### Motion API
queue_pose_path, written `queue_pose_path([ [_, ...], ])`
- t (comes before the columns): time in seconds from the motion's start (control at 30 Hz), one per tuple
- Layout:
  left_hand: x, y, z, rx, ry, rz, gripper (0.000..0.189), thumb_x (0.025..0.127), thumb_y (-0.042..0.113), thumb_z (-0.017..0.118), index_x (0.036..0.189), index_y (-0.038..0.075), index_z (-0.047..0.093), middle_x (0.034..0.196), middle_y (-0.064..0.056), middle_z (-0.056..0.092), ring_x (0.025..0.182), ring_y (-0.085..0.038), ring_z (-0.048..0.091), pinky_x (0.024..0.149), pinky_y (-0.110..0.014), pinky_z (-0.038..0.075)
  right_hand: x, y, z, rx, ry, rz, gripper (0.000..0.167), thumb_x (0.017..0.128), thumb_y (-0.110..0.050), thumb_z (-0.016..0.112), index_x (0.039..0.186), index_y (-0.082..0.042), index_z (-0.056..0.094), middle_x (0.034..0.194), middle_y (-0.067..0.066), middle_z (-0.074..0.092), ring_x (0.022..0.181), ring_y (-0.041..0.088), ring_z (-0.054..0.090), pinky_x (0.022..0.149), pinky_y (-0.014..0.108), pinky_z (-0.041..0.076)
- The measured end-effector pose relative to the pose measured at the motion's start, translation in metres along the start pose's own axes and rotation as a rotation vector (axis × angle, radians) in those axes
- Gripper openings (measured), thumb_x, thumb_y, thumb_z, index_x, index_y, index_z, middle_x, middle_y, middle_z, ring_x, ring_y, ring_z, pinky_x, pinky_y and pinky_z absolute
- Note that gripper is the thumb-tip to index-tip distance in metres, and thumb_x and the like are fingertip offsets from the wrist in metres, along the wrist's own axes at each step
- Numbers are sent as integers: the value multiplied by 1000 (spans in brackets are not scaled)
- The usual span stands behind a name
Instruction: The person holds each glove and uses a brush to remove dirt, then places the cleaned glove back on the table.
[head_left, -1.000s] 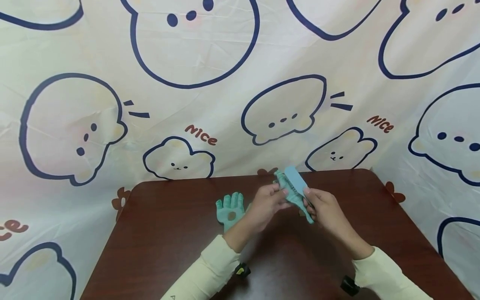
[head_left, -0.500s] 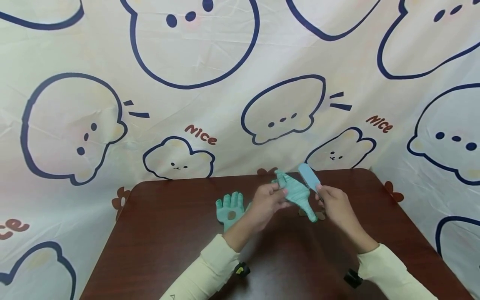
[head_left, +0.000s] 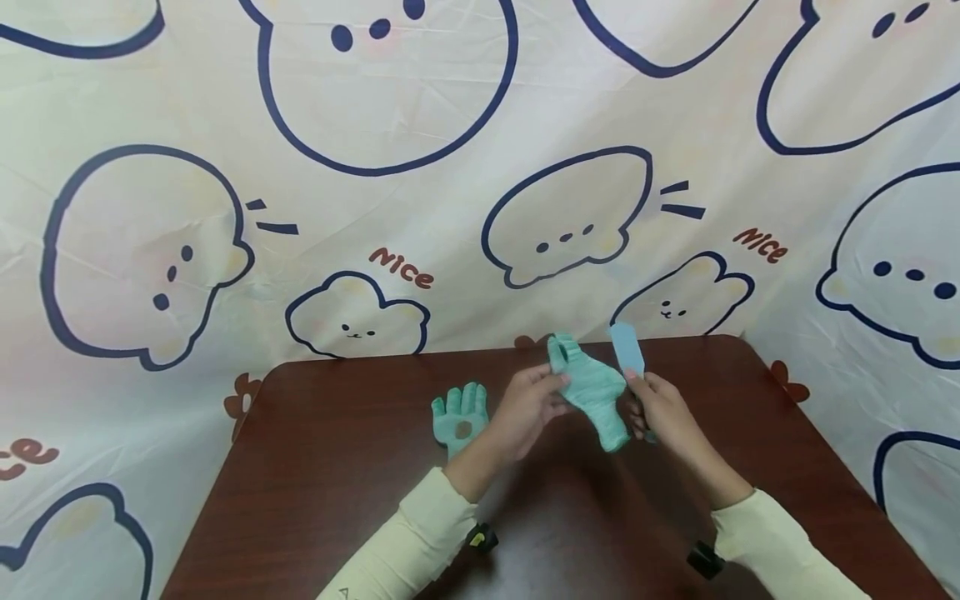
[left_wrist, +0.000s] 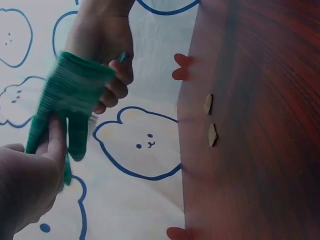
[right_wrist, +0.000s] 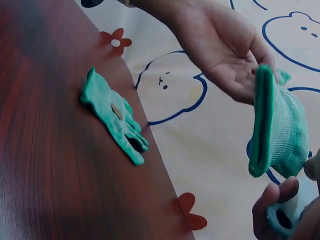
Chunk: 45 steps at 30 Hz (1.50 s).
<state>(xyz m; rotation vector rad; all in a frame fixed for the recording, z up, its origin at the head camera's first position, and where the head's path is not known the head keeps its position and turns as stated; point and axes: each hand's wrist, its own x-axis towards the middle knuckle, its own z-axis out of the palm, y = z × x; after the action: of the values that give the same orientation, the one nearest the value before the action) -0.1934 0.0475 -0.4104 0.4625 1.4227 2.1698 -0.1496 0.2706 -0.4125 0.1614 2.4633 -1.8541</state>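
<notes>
My left hand [head_left: 525,408] pinches a green knitted glove [head_left: 596,387] by its finger end, above the far side of the table. The glove's cuff hangs towards the right, and its open mouth shows in the right wrist view. My right hand [head_left: 663,417] grips a light blue brush [head_left: 628,348] just right of the glove. The brush's flat back faces the head camera; a few pale bristles [left_wrist: 93,120] show beside the glove in the left wrist view. A second green glove [right_wrist: 107,102] lies on the table, palm up, with a brown patch or flat piece on its palm.
Two small brown flat pieces [left_wrist: 208,104] lie on the dark brown table [head_left: 337,517] near its far edge. A white cloth printed with cartoon figures [head_left: 420,208] hangs behind the table. Black devices [head_left: 705,560] sit at both wrists.
The brush has moved right from over the glove to beside it. The held glove has turned, its broad side and cuff now facing the head camera. The glove on the table has stayed put.
</notes>
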Motion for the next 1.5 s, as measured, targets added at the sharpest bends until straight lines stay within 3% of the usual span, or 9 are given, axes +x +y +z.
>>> queue_pose_path([
  [0.23, 2, -8, -2, -75, 18, -31, 28, 106, 12, 48, 126, -4, 60, 103, -2, 68, 97, -15, 68, 98, -39, 56, 3, -5, 7, 55, 43, 85, 56, 103, -59, 49, 108, -4, 43, 65, -1, 46, 58, 14, 49, 57, 32, 49],
  [0.43, 3, -13, -10, -165, 55, -84, 33, 106, 13, 46, 132, -5, 57, 106, -1, 71, 99, -16, 70, 109, -54, 48, 7, -3, 9, 80, 46, 104, 49, 99, -53, 61, 103, -7, 47, 61, -4, 45, 57, 12, 49, 56, 28, 46],
  [0.63, 4, -16, -17, -219, 37, -95, 38, 108, 15, 43, 142, 0, 53, 124, -5, 69, 111, -18, 68, 109, -48, 49, 9, 4, 10, 61, 12, 121, 47, 99, -51, 63, 102, -6, 47, 62, -3, 46, 58, 13, 50, 57, 29, 48],
  [0.77, 6, -19, -18, -237, -12, -97, 43, 108, 15, 44, 150, 7, 47, 148, -8, 56, 129, -19, 57, 118, -50, 41, 10, 5, 15, 98, -8, 94, 37, 101, -39, 64, 97, -9, 44, 63, -2, 47, 59, 14, 52, 59, 30, 49],
  [0.87, 8, -23, -18, -234, -20, -91, 46, 106, 11, 50, 152, 10, 46, 156, -10, 50, 138, -20, 52, 121, -45, 39, 10, 5, 19, 113, -9, 67, 33, 102, -32, 65, 99, -8, 42, 63, -2, 48, 58, 14, 51, 59, 31, 50],
  [1.03, 9, -28, -17, -183, 33, -78, 49, 103, 6, 57, 151, 12, 49, 155, -6, 52, 139, -19, 52, 113, -32, 47, 11, 6, 24, 87, 19, 20, 35, 102, -32, 65, 101, -6, 41, 62, -2, 47, 56, 12, 49, 56, 31, 50],
  [1.27, 12, -26, -20, -86, 160, -120, 42, 103, 11, 59, 146, 9, 56, 146, -3, 61, 132, -17, 59, 105, -30, 53, 10, 8, 27, -19, 83, -20, 38, 100, -31, 68, 101, -3, 42, 63, 1, 45, 55, 13, 48, 54, 32, 51],
  [1.5, 14, -30, -24, -121, 196, -136, 51, 106, 10, 52, 155, 4, 40, 148, -13, 55, 130, -22, 59, 109, -37, 51, 9, 9, 24, -134, 140, -39, 40, 100, -35, 68, 101, -2, 45, 73, 6, 50, 58, 16, 52, 57, 36, 55],
])
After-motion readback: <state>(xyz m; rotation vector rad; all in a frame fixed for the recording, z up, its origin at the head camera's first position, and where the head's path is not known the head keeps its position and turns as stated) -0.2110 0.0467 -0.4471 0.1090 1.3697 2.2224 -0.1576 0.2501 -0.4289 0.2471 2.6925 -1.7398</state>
